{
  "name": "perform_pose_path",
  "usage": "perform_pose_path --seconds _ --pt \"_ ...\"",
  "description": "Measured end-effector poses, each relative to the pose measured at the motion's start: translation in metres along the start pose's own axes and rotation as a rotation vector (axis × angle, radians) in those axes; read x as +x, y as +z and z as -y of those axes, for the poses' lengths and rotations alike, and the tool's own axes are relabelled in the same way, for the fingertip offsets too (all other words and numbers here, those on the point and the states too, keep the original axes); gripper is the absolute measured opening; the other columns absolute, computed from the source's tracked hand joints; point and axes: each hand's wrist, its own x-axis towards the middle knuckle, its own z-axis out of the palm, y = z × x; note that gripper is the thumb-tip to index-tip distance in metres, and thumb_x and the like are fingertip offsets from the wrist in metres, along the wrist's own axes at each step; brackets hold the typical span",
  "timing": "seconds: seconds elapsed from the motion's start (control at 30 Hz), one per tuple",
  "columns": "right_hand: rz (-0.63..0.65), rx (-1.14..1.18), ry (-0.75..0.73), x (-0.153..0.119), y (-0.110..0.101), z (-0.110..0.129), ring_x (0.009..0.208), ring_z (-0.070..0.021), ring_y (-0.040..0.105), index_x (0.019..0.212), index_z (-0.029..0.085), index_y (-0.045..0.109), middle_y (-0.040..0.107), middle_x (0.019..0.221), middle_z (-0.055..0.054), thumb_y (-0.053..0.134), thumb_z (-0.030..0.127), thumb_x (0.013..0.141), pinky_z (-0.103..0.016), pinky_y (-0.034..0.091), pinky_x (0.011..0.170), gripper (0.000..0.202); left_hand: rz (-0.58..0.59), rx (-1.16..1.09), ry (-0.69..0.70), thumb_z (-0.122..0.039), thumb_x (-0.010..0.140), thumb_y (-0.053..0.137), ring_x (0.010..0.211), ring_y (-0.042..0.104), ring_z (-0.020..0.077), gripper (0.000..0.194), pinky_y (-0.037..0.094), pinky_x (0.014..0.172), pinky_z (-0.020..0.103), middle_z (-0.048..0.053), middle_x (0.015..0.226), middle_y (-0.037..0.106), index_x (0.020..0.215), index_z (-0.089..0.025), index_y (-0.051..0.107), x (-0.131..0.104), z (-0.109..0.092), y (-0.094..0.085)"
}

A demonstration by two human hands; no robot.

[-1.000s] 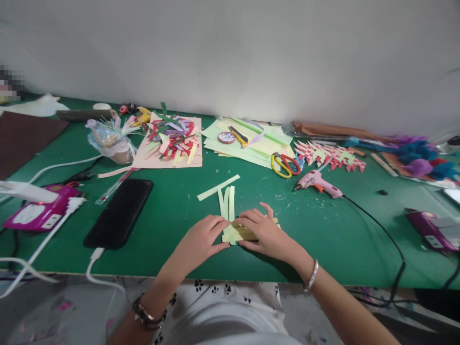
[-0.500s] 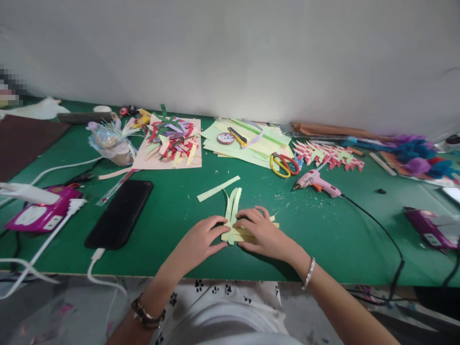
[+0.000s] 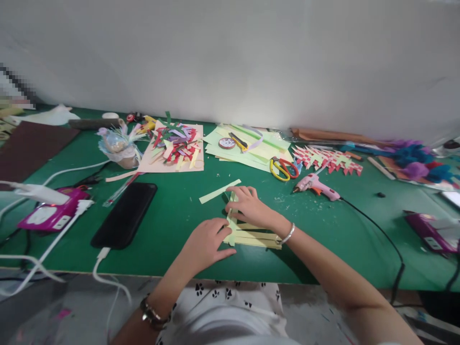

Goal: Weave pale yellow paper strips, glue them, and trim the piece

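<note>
Pale yellow paper strips [image 3: 259, 238] lie side by side on the green table, crossed near their left ends by light green paper strips [image 3: 232, 234] that run away from me. My left hand [image 3: 208, 239] rests at the crossing, thumb and fingers apart, fingertips touching the paper. Farther up, my right hand [image 3: 249, 206] has its fingers closed round the far part of the green strips, partly hiding them. Its wrist passes over the yellow strips. A loose light green strip [image 3: 220, 191] lies just beyond the hands.
Behind are coloured paper scraps [image 3: 178, 143], paper sheets [image 3: 215, 143], a cutter [image 3: 238, 142] and scissors [image 3: 280, 169]. A pink glue gun [image 3: 316, 186] with a black cord lies right. On the left are a black phone [image 3: 125, 215] and a purple power strip [image 3: 53, 211] with white cables.
My right hand has moved from the yellow strips up to the far part of the green strips, uncovering the yellow ones. My left hand stays by the crossing. The view has shifted slightly.
</note>
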Motion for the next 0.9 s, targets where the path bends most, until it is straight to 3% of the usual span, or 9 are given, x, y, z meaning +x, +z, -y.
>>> perform_pose_path --seconds 0.3,0.63,0.9 --pt "-0.035 0.065 -0.001 0.0 -0.02 -0.003 0.118 -0.0253 0.036 0.076 0.023 0.063 0.041 0.129 -0.007 0.05 0.038 0.085 -0.057 0.011 0.1 0.021 -0.011 0.021 -0.027 -0.035 0.082 0.057 0.094 0.055 0.0249 0.025 0.047 0.076 0.038 0.01 0.102 0.058 0.097 -0.016 0.055 0.002 -0.005 0.003" --pt "-0.02 0.09 0.166 0.009 0.003 -0.012 0.106 -0.0213 0.046 0.079 0.023 0.063 0.054 0.11 -0.005 0.053 0.033 0.083 -0.063 0.007 0.099 0.015 -0.023 0.038 -0.013 -0.035 0.081 0.058 0.093 0.055 0.0254 0.026 0.046 0.075 0.038 0.011 0.105 0.057 0.097 -0.015 0.055 0.002 -0.005 0.005" --pt "0.043 0.194 0.187 0.018 -0.004 -0.024 0.1 -0.0212 0.05 0.074 0.022 0.065 0.056 0.103 -0.003 0.055 0.036 0.081 -0.064 0.005 0.097 0.019 0.006 0.057 -0.017 -0.033 0.079 0.061 0.094 0.055 0.0257 0.027 0.046 0.075 0.037 0.011 0.104 0.057 0.097 -0.015 0.054 0.004 -0.006 0.004"
